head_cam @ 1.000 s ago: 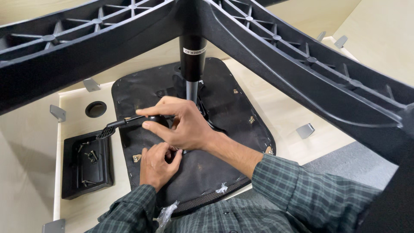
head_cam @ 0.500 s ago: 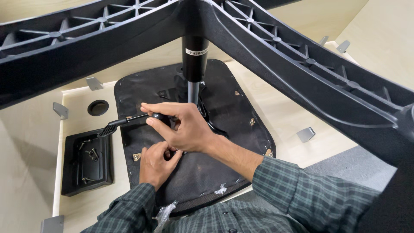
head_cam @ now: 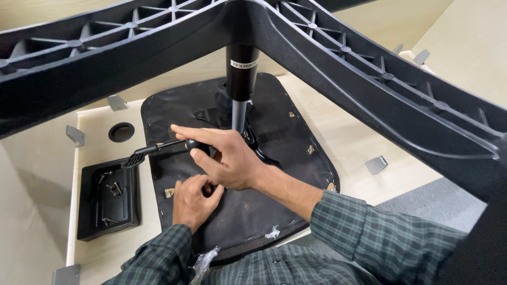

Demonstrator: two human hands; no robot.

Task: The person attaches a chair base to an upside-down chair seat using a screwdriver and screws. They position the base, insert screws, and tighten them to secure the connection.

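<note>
Chair seat [head_cam: 274, 158] upside down on the board [head_cam: 348, 137], star base [head_cam: 369, 79] overhead blocking the top. Right hand [head_cam: 232, 158] curled around the black lever [head_cam: 158, 150]; left hand [head_cam: 193, 200] pinching something underneath, probably a screw. Tray [head_cam: 90, 211] of screws sits left.

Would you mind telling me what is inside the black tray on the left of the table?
The black tray holds a few loose screws and small metal fittings near its middle. Their exact number and type are too small to tell.

The right hand [head_cam: 229, 161] hides most of the lever [head_cam: 150, 152] and the mechanism under it, the left hand's [head_cam: 193, 200] fingertips are tucked beneath, and the base [head_cam: 369, 79] runs off the top edge.
</note>
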